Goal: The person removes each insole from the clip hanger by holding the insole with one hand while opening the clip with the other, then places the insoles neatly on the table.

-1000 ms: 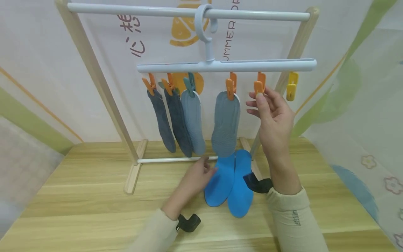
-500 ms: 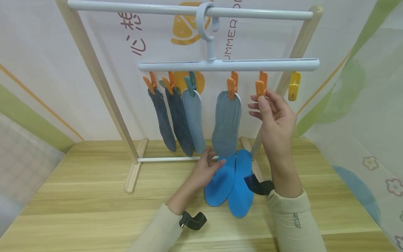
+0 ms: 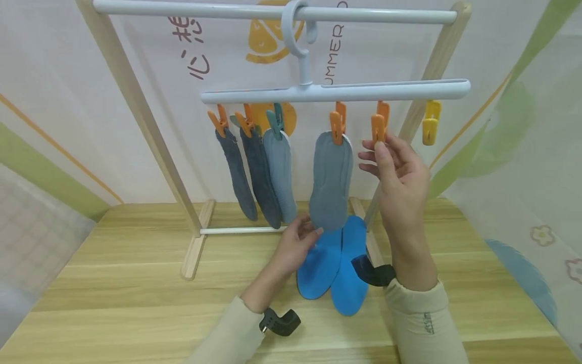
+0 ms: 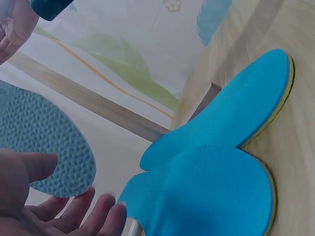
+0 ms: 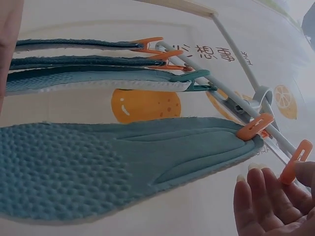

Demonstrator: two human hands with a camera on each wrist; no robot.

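Note:
My right hand [image 3: 402, 172] pinches an orange clip [image 3: 378, 129] hanging from the hanger bar; no insole hangs from this clip. Beside it, a second orange clip [image 3: 336, 126] holds a grey-blue insole [image 3: 331, 182] by one end. At that insole's lower end is my left hand [image 3: 293, 245], its fingers loosely spread. In the left wrist view, the thumb [image 4: 39, 166] overlaps the bumpy face and the fingertips are at the lower edge; a firm grip is not visible. Two bright blue insoles [image 3: 350, 273] lie on the table below, one partly overlapping the other.
A grey hanger [image 3: 377, 92] hangs from a wooden-sided rack [image 3: 136, 101]. To the left, dark insoles [image 3: 261, 177] and a lighter one [image 3: 279, 174] hang from orange and green clips. A yellow clip [image 3: 430, 124] hangs at the far right. Printed cloth stands behind.
My left hand has moved up and right from beside the blue insoles to the lower end of the hanging grey-blue insole, which has shifted slightly right. The right hand stays on the orange clip.

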